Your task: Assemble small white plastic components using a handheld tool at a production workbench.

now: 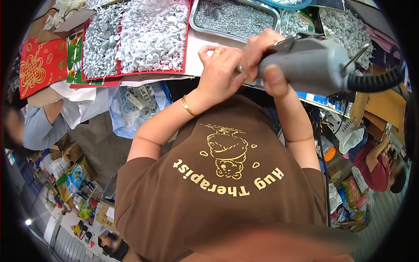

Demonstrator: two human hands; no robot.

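A brown cotton shirt [218,192] with a cream printed figure fills the foreground, both bare forearms rising from it to the tabletop [196,48] edge. The right hand [262,56] is clenched around the smooth grey barrel of a power driver [314,65], thumb pressed along its underside; a ribbed black cord [375,81] curls away from the tool's rear toward the right. The left hand [220,70], with a gold ring and a thin gold bangle at the wrist, is pinched shut at the driver's tip, fingers curled together; what it holds there is too small to tell. Just beyond the hands, a red cardboard tray [152,70] is heaped with small white plastic caps [152,35], and a second heap of silvery pieces [98,39] lies beside it on the left. A rectangular steel tray [275,11] holds a grainy mass of fine metal screws [233,17].
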